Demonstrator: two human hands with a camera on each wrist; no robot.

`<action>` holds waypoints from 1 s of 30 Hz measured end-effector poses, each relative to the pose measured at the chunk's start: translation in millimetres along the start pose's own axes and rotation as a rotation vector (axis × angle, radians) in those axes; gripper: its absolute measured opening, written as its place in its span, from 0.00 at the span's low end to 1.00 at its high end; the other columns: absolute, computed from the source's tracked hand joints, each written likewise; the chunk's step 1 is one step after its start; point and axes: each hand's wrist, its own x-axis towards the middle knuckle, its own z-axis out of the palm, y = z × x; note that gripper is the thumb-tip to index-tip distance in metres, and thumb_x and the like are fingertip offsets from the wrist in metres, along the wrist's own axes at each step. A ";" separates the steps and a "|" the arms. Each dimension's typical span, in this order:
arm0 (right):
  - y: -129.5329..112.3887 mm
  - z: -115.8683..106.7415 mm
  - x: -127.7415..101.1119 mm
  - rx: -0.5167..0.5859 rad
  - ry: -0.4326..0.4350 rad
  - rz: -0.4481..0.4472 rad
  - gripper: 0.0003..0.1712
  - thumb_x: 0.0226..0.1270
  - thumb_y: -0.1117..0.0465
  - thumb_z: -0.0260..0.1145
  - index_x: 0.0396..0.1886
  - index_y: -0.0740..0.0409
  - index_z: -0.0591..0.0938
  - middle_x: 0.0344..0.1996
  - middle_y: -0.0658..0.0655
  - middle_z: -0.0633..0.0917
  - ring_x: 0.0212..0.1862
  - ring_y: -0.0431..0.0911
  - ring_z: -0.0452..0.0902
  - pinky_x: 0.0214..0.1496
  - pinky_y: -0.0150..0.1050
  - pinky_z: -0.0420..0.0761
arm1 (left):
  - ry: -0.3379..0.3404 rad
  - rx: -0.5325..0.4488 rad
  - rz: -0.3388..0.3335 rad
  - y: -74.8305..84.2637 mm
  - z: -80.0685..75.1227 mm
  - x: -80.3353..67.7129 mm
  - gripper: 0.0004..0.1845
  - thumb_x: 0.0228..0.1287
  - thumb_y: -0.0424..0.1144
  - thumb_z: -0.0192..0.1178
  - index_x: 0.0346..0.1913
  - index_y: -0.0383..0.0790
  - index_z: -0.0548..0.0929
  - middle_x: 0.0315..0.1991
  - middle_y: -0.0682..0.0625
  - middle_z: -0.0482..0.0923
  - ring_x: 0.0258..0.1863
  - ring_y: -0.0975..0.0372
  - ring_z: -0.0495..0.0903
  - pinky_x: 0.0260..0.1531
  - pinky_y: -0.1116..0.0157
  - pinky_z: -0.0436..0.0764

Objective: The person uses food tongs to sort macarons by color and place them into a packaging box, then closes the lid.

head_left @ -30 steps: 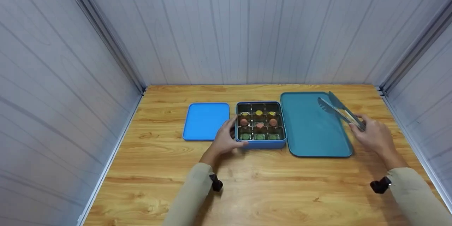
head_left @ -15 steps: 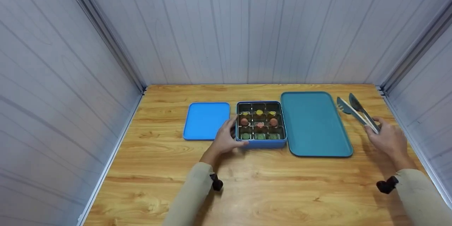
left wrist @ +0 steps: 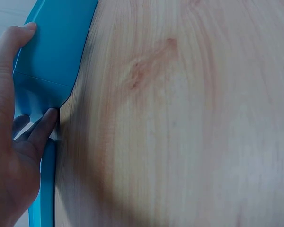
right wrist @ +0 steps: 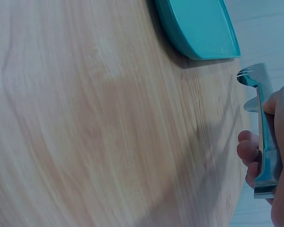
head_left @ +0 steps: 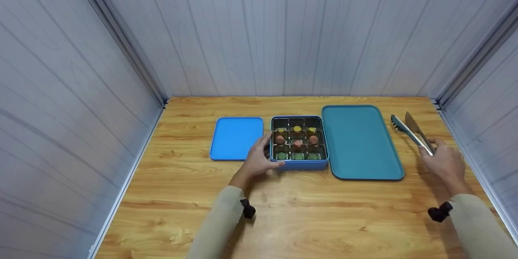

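I have my left hand (head_left: 259, 161) curled around the near-left corner of the blue box (head_left: 299, 143), thumb along its left wall and fingers wrapped on the front edge, so the box sits pinned on the wooden table (head_left: 283, 210) between the loose blue lid (head_left: 236, 138) and the teal tray (head_left: 358, 141). My right hand (head_left: 445, 164) pinches the metal tongs (head_left: 412, 131) near their hinge end, off to the right of the tray and clear of it; the tong tips stand slightly apart, pointing away from me. Inside the box, a grid of cells holds small round pieces (head_left: 297, 142) — yellow at the back, reddish in the middle row, green nearest me. To work the tongs well, I judge I should bring them over the tray toward the box with the tips spread just wider than one piece, come down straight into a single cell, and squeeze gently — the dividers leave little room for a slanted approach. The left hand's grip matters: if the box slides, the tips will catch a divider.
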 end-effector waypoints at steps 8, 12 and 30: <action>3.1 1.1 -1.9 0.007 -0.078 0.062 0.35 0.87 0.45 0.59 0.75 0.71 0.74 0.27 0.65 0.84 0.24 0.50 0.72 0.23 0.44 0.69 | -0.010 -0.016 -0.013 6.9 -1.8 -2.8 0.65 0.59 0.59 0.85 0.91 0.40 0.60 0.83 0.33 0.69 0.81 0.37 0.72 0.80 0.38 0.77; 0.1 -4.1 -0.2 -0.016 -0.126 0.085 0.36 0.88 0.44 0.57 0.75 0.71 0.72 0.26 0.63 0.82 0.25 0.52 0.72 0.24 0.44 0.69 | -0.010 -0.024 -0.004 7.1 -3.1 -2.4 0.66 0.58 0.59 0.86 0.92 0.40 0.59 0.84 0.32 0.68 0.82 0.36 0.70 0.81 0.37 0.75; -9.7 -8.5 0.9 -0.071 -0.172 0.038 0.35 0.84 0.46 0.67 0.63 0.79 0.81 0.28 0.68 0.89 0.24 0.52 0.78 0.22 0.44 0.72 | -0.015 -0.063 -0.010 9.8 -1.9 -2.2 0.66 0.58 0.52 0.87 0.92 0.37 0.58 0.83 0.32 0.69 0.81 0.38 0.73 0.80 0.43 0.79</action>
